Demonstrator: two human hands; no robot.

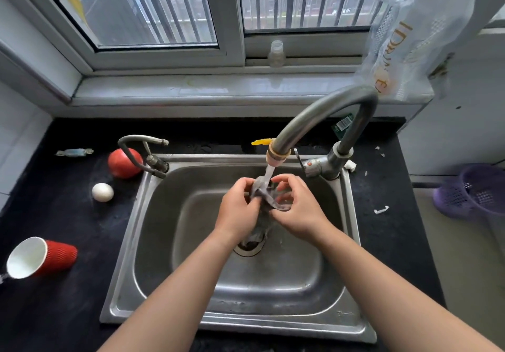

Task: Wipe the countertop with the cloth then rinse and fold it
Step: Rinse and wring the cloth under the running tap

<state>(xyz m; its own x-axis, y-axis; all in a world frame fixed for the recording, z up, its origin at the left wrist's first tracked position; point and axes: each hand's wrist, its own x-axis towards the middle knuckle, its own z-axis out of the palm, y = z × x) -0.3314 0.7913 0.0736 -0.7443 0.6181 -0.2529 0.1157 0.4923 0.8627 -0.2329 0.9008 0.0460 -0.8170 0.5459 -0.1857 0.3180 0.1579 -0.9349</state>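
A wet grey cloth [266, 197] is bunched between both hands over the steel sink [131, 242]. My left hand [236, 207] grips its left side and my right hand [299, 211] grips its right side. Water runs from the curved grey faucet [322, 114] straight onto the cloth. A tail of the cloth hangs down toward the drain [248, 248]. The black countertop [62, 215] surrounds the sink.
On the counter to the left lie a red tomato [120, 164], a white egg [102, 192], a wrapped candy [74, 152] and a tipped red paper cup [41, 257]. A small second tap [143, 155] stands at the sink's left corner. A purple basket [475, 190] sits at right.
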